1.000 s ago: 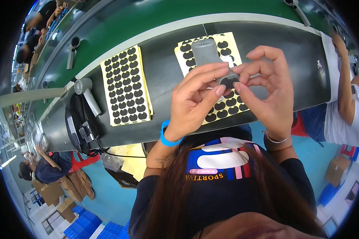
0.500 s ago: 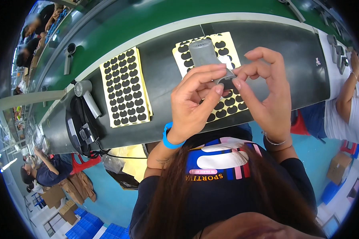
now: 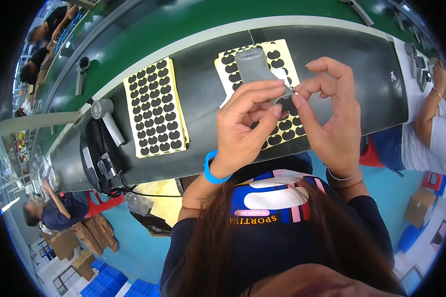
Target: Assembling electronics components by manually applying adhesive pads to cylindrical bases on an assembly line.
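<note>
Grey dryer body held up over the counter, both hands on it.

Your left hand grips the body's lower end, fingers curled round it; your right hand pinches a small black pad against it w/ thumb & forefinger. Under the hands lies a yellow sheet of black pads; a 2nd sheet sits well to the left, a white dryer beside it.

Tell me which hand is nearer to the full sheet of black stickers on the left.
Left. The left hand is up at the grey cylinder part, just right of the full sticker sheet. The right hand sits farther right, beyond the left one.
</note>
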`<state>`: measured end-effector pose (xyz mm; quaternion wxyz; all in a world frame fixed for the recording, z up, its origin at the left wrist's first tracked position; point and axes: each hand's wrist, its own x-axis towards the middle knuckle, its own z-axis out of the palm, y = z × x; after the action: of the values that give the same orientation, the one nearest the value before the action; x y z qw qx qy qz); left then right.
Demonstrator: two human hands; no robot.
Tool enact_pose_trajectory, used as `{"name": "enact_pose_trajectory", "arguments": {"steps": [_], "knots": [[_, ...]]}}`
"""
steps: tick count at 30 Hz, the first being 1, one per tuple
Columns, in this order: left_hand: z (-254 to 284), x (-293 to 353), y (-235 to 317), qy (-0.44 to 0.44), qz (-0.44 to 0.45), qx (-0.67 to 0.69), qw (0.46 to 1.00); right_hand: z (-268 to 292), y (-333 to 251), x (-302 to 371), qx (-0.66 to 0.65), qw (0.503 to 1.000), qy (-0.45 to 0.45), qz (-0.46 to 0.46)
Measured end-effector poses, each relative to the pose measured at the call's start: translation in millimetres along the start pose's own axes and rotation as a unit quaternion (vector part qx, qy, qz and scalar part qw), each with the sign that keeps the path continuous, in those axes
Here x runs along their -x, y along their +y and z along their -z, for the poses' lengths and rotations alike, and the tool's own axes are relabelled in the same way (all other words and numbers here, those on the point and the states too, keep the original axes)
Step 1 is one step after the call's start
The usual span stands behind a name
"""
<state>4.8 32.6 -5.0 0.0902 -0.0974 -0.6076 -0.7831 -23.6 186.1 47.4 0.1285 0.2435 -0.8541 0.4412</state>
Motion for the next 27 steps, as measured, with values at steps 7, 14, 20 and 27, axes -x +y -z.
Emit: {"name": "enact_pose_trajectory", "arguments": {"steps": [7,14,20,27], "knots": [[3.2,1.8,-0.4,0.002,-0.004,-0.001,1.000,-0.6,-3.9,0.9,0.075,0.997,0.003,0.019],[12.8,-2.6,11.7,0.001,0.016,0.006,1.000,-1.4,29.0,-17.8,-0.032,0.993,-0.115,-0.013],[17.6,-12.5,11.3,0.008,0.030,0.068,0.997,-39.4,41.6,-26.7,-0.047,0.984,-0.167,0.045],[6.3,-32.5,11.1,-0.004,0.073,0.046,0.996,-45.9,49.7,-30.1,-0.025,0.990,-0.117,0.077]]}}
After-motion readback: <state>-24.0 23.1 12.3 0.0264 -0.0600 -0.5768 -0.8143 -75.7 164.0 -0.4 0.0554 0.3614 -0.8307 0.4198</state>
